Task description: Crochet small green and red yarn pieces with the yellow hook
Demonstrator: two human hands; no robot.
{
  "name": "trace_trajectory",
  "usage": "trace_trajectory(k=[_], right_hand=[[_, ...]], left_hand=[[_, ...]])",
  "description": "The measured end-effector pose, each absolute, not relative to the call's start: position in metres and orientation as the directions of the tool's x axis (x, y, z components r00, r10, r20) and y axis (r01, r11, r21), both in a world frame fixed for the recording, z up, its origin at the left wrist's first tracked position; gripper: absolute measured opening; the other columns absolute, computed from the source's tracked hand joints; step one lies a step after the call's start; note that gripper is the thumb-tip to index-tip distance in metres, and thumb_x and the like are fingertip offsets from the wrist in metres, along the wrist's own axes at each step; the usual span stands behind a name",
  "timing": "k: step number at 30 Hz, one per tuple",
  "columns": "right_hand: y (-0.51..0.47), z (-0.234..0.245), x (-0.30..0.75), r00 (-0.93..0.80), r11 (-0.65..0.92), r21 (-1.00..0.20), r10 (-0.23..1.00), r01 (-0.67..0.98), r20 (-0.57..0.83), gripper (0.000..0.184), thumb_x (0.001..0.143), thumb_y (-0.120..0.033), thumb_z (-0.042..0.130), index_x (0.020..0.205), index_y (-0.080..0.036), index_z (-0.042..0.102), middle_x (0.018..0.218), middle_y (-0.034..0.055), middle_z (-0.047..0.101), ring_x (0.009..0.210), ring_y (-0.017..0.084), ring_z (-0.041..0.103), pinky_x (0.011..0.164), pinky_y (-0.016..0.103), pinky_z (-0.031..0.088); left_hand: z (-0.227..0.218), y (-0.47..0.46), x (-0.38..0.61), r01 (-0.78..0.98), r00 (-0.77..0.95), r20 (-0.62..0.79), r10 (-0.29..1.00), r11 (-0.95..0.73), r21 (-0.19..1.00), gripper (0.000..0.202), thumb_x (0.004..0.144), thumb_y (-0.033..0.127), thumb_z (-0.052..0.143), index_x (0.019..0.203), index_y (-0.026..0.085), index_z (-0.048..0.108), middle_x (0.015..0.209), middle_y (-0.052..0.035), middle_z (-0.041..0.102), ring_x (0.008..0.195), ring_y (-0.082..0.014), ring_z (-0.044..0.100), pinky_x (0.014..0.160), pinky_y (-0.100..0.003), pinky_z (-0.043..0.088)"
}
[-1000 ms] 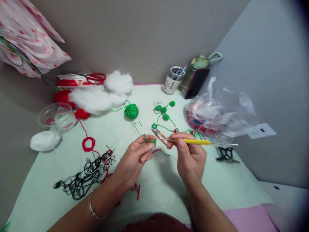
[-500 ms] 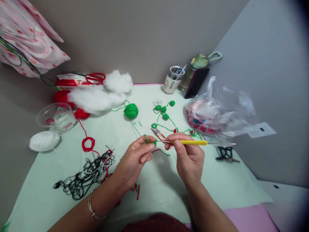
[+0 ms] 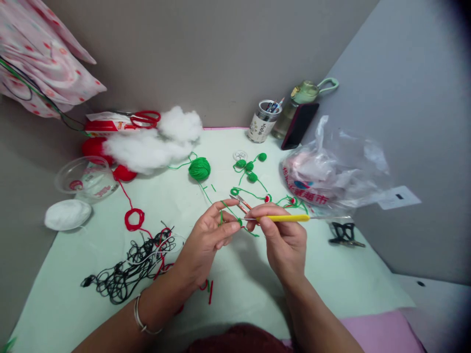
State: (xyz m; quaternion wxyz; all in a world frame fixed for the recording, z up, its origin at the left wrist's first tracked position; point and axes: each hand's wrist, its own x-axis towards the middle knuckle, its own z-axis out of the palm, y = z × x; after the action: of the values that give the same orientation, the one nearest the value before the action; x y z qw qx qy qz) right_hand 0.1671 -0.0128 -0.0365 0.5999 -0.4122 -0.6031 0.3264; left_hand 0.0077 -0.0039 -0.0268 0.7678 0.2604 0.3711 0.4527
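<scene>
My left hand (image 3: 208, 235) pinches a small piece of green crochet work (image 3: 239, 222) between thumb and fingers. Green yarn runs over its raised index finger, leading back to the green yarn ball (image 3: 199, 169). In my right hand (image 3: 285, 240) is a crochet hook with a yellow handle (image 3: 287, 218), held like a pen. Its metal tip points left and meets the green work; the exact loop is too small to make out. Just behind the hands lie thread snips (image 3: 245, 203), partly covered by my right fingers.
Tangled black yarn (image 3: 128, 269) and a red yarn ring (image 3: 134, 219) lie at left. White stuffing (image 3: 147, 149), red-handled scissors (image 3: 147, 118) and a clear tub (image 3: 86, 179) stand behind. Small green balls (image 3: 250, 166), a pen can (image 3: 263, 122) and a plastic bag (image 3: 331, 171) are at back right.
My left index finger has lifted and straightened, drawing the green yarn out. My right hand and the hook have shifted slightly left, and the green work has moved a little right and down.
</scene>
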Motion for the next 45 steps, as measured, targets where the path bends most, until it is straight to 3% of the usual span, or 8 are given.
trace_trajectory(k=[3,6,9,13,19,24,31,45], right_hand=[[-0.014,-0.04,0.164,-0.036,0.575,-0.725,0.792,0.379,0.609,0.021,0.098,-0.011,0.066,0.109,-0.025,0.077,0.095,0.0057,0.077,0.084,0.019,0.072,0.076,0.035,0.06],[-0.017,-0.043,0.161,-0.091,0.646,-0.513,0.667,0.566,0.739,0.033,0.094,-0.004,0.069,0.117,-0.026,0.078,0.106,0.0094,0.079,0.09,0.021,0.074,0.076,0.035,0.061],[-0.017,-0.042,0.162,0.006,0.617,-0.654,0.726,0.438,0.688,0.035,0.094,-0.003,0.068,0.116,-0.029,0.079,0.106,0.0069,0.081,0.094,0.021,0.076,0.08,0.035,0.061],[-0.013,-0.04,0.167,0.106,0.442,-0.895,0.889,0.056,0.445,0.018,0.098,-0.016,0.07,0.104,-0.029,0.08,0.097,0.0024,0.081,0.083,0.017,0.074,0.074,0.031,0.06],[-0.009,-0.04,0.17,0.086,0.269,-0.93,0.963,-0.251,0.255,0.013,0.103,-0.031,0.065,0.1,-0.024,0.076,0.09,0.0031,0.079,0.07,0.014,0.07,0.068,0.029,0.059],[-0.01,-0.038,0.172,0.073,0.263,-0.937,0.965,-0.229,0.253,0.016,0.105,-0.033,0.062,0.099,-0.024,0.075,0.09,0.0025,0.077,0.073,0.015,0.07,0.07,0.029,0.058],[-0.014,-0.038,0.172,0.065,0.291,-0.941,0.957,-0.171,0.284,0.016,0.106,-0.031,0.06,0.101,-0.026,0.074,0.093,0.0015,0.076,0.075,0.014,0.069,0.073,0.03,0.056],[-0.017,-0.037,0.173,0.004,0.514,-0.84,0.853,0.173,0.522,0.02,0.105,-0.016,0.055,0.107,-0.025,0.072,0.094,0.0032,0.075,0.084,0.018,0.071,0.076,0.035,0.058]], left_hand=[[-0.03,-0.006,0.009,-0.491,0.254,-0.302,0.919,0.391,0.778,0.055,0.082,0.02,0.086,0.133,0.023,0.066,0.079,0.0053,0.064,0.066,-0.0074,0.05,0.063,-0.021,0.037],[-0.032,-0.007,0.009,-0.478,0.242,-0.299,0.923,0.381,0.791,0.058,0.084,0.024,0.086,0.137,0.024,0.064,0.081,0.0053,0.064,0.064,-0.007,0.05,0.061,-0.022,0.036],[-0.032,-0.005,0.009,-0.457,0.324,-0.295,0.899,0.422,0.783,0.05,0.087,0.027,0.084,0.134,0.024,0.069,0.08,0.0064,0.063,0.052,-0.0028,0.036,0.053,-0.024,0.026],[-0.028,-0.002,0.008,-0.456,0.351,-0.297,0.888,0.438,0.775,0.042,0.086,0.028,0.084,0.126,0.023,0.074,0.081,0.006,0.062,0.051,-0.002,0.03,0.054,-0.025,0.022],[-0.026,-0.002,0.004,-0.423,0.34,-0.302,0.891,0.431,0.797,0.035,0.087,0.029,0.081,0.122,0.024,0.076,0.072,0.0065,0.055,0.056,-0.0066,0.032,0.059,-0.026,0.025],[-0.027,-0.003,0.003,-0.417,0.352,-0.303,0.885,0.438,0.796,0.035,0.088,0.026,0.077,0.123,0.024,0.076,0.063,0.008,0.044,0.058,-0.0086,0.033,0.063,-0.027,0.028],[-0.025,-0.001,0.003,-0.388,0.347,-0.309,0.886,0.435,0.812,0.033,0.088,0.028,0.078,0.121,0.025,0.078,0.075,0.0056,0.053,0.058,-0.0071,0.033,0.063,-0.027,0.028],[-0.027,-0.002,0.001,-0.314,0.236,-0.28,0.931,0.345,0.884,0.028,0.085,0.031,0.082,0.113,0.025,0.081,0.078,0.0035,0.061,0.058,-0.008,0.037,0.056,-0.025,0.03]])
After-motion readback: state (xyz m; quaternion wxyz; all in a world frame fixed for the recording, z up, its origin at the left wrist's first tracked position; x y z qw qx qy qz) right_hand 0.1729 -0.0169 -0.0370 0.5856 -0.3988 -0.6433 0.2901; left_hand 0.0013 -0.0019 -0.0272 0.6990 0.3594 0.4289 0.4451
